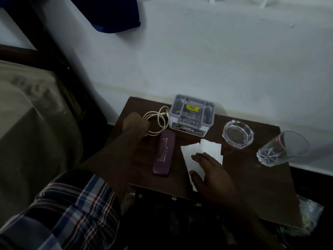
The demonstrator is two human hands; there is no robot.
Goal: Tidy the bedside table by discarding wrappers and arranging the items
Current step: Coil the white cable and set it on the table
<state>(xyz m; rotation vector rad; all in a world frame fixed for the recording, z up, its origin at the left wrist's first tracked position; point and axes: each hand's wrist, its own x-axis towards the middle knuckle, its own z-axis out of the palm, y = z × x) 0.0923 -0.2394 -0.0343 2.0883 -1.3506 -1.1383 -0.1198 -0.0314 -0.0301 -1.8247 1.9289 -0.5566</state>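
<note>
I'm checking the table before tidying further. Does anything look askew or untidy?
The white papers lie fanned out and crooked under the right hand. The white cable is loosely coiled by the left hand.

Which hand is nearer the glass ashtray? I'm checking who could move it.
Right. The right hand rests on the white papers just in front of the ashtray; the left hand is across the table, at the white cable.

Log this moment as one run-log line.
left hand: grips coiled white cable | right hand: fingers flat on white paper wrappers | purple case: untouched
</note>
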